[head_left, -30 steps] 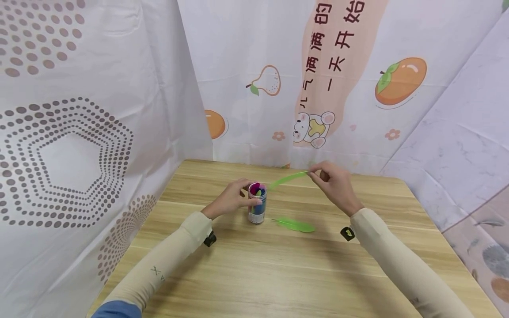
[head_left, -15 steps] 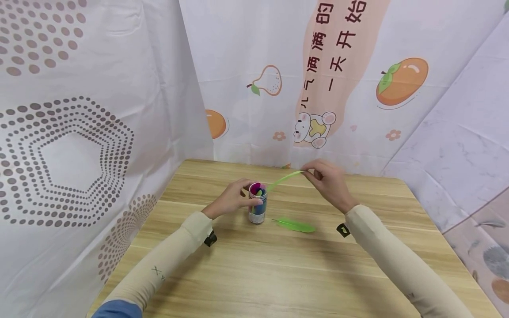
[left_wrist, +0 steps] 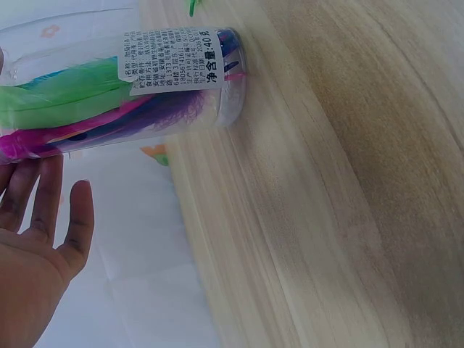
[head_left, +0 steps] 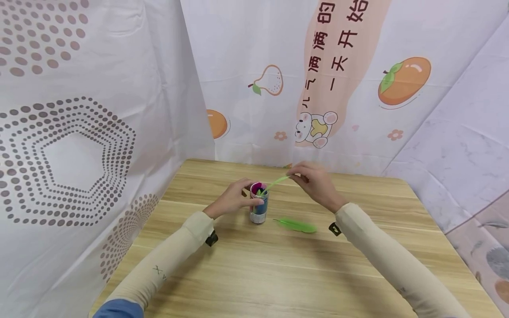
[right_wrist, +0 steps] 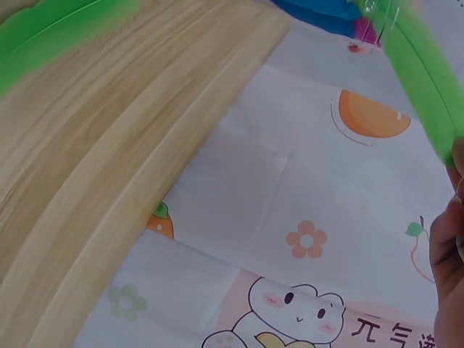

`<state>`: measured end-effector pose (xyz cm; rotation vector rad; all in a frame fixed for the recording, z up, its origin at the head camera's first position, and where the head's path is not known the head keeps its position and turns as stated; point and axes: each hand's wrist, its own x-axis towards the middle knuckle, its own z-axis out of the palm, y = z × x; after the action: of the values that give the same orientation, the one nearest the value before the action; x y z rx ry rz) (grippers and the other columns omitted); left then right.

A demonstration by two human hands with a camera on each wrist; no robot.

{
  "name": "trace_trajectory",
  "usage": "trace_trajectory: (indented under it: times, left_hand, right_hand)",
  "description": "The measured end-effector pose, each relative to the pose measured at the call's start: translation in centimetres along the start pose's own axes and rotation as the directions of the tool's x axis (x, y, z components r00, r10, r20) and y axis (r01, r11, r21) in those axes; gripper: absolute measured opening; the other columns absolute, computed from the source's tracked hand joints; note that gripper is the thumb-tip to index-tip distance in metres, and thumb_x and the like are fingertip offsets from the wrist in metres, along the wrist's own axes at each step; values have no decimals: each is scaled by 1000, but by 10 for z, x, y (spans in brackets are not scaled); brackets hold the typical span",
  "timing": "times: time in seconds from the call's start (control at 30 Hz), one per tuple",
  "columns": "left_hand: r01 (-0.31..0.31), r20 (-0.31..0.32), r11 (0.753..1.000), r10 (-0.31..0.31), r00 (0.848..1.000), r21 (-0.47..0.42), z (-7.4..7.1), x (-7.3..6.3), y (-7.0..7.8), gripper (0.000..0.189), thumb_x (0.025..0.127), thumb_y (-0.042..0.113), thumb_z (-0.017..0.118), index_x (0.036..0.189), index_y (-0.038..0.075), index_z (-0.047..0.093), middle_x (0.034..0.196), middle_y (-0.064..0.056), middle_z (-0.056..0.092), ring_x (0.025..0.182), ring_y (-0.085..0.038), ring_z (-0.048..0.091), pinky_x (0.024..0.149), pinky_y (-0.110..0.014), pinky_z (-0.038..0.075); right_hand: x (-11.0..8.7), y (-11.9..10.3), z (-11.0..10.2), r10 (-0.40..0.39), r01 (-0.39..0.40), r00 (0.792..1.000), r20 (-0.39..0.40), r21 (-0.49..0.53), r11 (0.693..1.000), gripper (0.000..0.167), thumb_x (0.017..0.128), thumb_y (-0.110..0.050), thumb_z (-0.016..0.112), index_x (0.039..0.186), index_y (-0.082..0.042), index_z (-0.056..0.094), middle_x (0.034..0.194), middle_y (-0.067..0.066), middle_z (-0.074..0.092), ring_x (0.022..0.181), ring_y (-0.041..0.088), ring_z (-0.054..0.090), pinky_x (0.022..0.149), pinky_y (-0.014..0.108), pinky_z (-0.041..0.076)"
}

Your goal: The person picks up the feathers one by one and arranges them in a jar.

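A clear plastic jar (head_left: 259,215) stands upright on the table, holding pink, blue, purple and green feathers. My left hand (head_left: 230,201) grips it near the top, thumb in front and fingers behind. In the left wrist view the jar's white printed label (left_wrist: 176,61) and a green feather inside show through the wall. My right hand (head_left: 314,182) pinches one end of another green feather (head_left: 277,181). This feather slants down to the left, its far end at the jar's mouth. A loose green feather (head_left: 296,225) lies on the table right of the jar.
The wooden table (head_left: 254,274) ends at the back against a white printed curtain (head_left: 238,145). A dotted curtain (head_left: 159,132) hangs along the left side, and a marbled sheet (head_left: 457,145) along the right.
My right hand has moved left towards the jar, bringing the pinched green feather's far end to the jar's mouth. My left hand, the jar and the loose feather have stayed in place.
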<state>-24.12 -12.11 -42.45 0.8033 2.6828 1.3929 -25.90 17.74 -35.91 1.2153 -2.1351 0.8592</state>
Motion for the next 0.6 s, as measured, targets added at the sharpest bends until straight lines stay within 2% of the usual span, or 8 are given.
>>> trace_trajectory:
  times: [0.17,0.43,0.6]
  left_hand:
    - [9,11,1000,-9,1000,-9,0,1,1,53,87,46,82,130,20,67,110,6,64,101,-15,58,91,-39,52]
    - [12,18,1000,-12,1000,-19,-1,-1,0,53,88,47,81,132,22,66,116,2,64,103,-15,58,92,-42,51]
    - [21,18,1000,-20,1000,-22,-1,-1,0,55,87,50,80,133,23,65,120,4,64,106,-14,58,93,-41,51]
  right_hand:
    - [2,-4,10,-38,38,999,26,30,999,21,87,5,79,104,-8,78,99,0,71,68,9,50,59,19,42]
    - [6,-10,30,-71,67,992,107,43,997,19,90,4,76,105,-6,78,104,0,74,84,12,64,69,30,55]
    - [8,-15,40,-72,64,985,154,59,996,16,92,2,74,105,-5,78,103,2,73,86,13,67,72,30,57]
